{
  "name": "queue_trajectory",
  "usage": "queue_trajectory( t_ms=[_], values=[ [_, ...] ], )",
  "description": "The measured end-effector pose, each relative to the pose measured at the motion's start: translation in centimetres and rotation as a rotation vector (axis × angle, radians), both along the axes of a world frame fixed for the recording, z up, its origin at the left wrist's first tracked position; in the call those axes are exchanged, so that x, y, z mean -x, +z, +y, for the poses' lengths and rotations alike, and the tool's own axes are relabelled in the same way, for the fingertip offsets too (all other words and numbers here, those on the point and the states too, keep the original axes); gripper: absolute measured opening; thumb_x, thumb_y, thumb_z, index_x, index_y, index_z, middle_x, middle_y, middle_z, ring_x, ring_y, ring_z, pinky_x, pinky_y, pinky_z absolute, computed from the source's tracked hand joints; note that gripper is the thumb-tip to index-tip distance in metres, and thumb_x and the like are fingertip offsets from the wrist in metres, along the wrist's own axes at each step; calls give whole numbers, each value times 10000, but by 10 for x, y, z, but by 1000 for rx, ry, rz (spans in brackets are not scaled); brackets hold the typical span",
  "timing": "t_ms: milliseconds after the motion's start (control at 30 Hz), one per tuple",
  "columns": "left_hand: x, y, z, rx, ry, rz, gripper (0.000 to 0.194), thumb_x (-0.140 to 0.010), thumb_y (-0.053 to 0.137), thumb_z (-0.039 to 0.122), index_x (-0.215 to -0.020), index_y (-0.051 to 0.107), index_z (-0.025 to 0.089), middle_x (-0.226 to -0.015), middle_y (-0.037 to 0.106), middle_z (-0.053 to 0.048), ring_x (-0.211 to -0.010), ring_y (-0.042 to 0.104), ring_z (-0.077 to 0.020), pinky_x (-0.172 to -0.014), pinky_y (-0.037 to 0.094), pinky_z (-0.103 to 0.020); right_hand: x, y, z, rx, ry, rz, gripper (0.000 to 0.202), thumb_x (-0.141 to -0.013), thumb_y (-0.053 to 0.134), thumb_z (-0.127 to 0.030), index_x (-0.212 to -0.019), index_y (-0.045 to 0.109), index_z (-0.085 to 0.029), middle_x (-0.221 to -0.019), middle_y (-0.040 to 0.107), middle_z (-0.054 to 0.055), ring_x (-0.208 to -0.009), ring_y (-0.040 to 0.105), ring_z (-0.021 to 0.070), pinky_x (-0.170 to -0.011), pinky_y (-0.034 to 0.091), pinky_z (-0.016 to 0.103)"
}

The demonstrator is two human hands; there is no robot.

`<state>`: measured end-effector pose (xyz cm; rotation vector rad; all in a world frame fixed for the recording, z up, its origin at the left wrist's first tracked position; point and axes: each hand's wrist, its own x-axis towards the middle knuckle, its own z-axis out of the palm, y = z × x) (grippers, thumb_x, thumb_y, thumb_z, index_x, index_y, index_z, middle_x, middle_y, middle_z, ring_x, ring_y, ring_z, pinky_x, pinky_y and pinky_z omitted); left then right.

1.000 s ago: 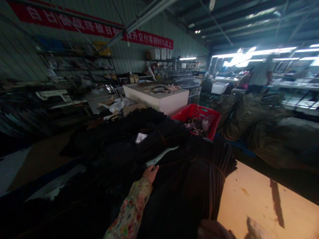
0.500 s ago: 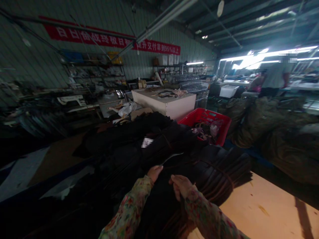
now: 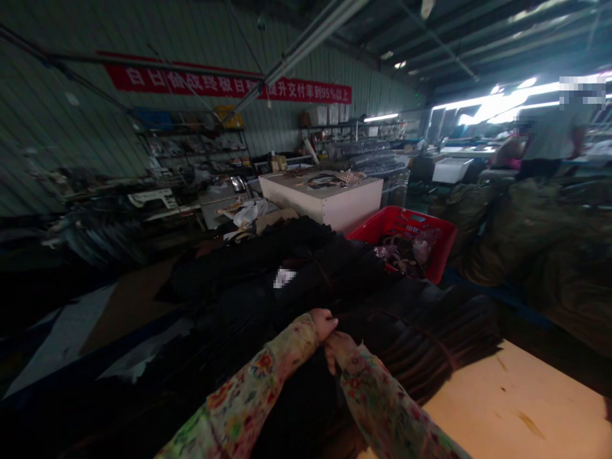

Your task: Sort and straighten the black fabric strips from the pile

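Your curled left hand and right hand meet over the tied bundle of dark sheets; what they grip, I cannot tell. The bundle's fanned edge borders pale tabletop rightward. More dark bundles and a red crate block the far side. Your floral-sleeved forearms angle inward.

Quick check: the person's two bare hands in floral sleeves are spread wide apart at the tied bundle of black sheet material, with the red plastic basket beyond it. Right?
Not quite: the hands aren't wide apart. The head view shows the left hand and right hand close together at the tied bundle of black sheet material, with the red plastic basket beyond it.
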<state>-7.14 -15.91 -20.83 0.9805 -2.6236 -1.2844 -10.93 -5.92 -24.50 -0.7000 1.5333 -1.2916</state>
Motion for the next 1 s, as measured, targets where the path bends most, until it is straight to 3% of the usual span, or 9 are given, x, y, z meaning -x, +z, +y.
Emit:
queue_trajectory(
  t_ms=[100,200,300,433,600,700,833,1000],
  values=[
    [-1,-8,15,8,39,19,171,-688,446,247,-568,528,158,-526,485,14,-545,456,-123,-565,353,-254,-2,-2,3,7,-65,-69,265,-776,281,-316,-548,349,-202,-350,328,-82,-260,351,75,-295,267,213],
    [-14,-25,29,30,84,100,264,-767,299,203,-728,555,153,-763,562,-35,-779,505,-142,-729,385,-261,-2,-7,7,36,-76,-99,287,-757,333,-373,-530,348,-198,-339,348,-79,-259,345,68,-294,249,208],
    [-29,-37,39,49,102,171,297,-776,268,180,-858,552,150,-927,544,-57,-956,447,-156,-851,337,-280,5,-10,14,58,-48,-134,295,-710,413,-438,-556,387,-188,-340,349,-84,-265,334,63,-296,234,205],
    [-40,-33,45,12,-20,215,252,-744,368,259,-851,575,163,-790,525,-23,-763,489,-143,-680,403,-252,23,-3,25,27,-18,-203,306,-689,437,-484,-663,436,-179,-358,304,-110,-261,288,53,-294,229,199],
    [-44,-28,49,117,-185,262,196,-656,514,268,-772,589,130,-699,458,-13,-670,448,-125,-596,362,-224,37,15,20,-30,66,-17,279,-753,420,-399,-639,493,-155,-365,349,-99,-266,339,41,-309,253,181],
    [-43,-34,49,163,-173,300,206,-730,430,260,-775,598,149,-675,474,-12,-687,453,-124,-634,351,-224,39,19,14,-53,100,35,259,-747,464,-342,-608,541,-137,-355,392,-84,-255,350,43,-294,247,183],
    [-37,-41,47,126,-61,277,202,-729,408,221,-679,589,148,-608,445,6,-630,435,-114,-603,324,-231,40,17,10,-73,88,61,262,-751,467,-327,-626,570,-121,-363,412,-66,-252,342,48,-282,242,186],
    [-32,-49,47,62,66,246,292,-728,409,300,-501,480,132,-515,351,27,-520,342,-92,-490,261,-235,46,26,4,22,-82,47,273,-795,368,-347,-929,506,-153,-684,561,6,-409,437,45,-360,321,170]
  ],
)
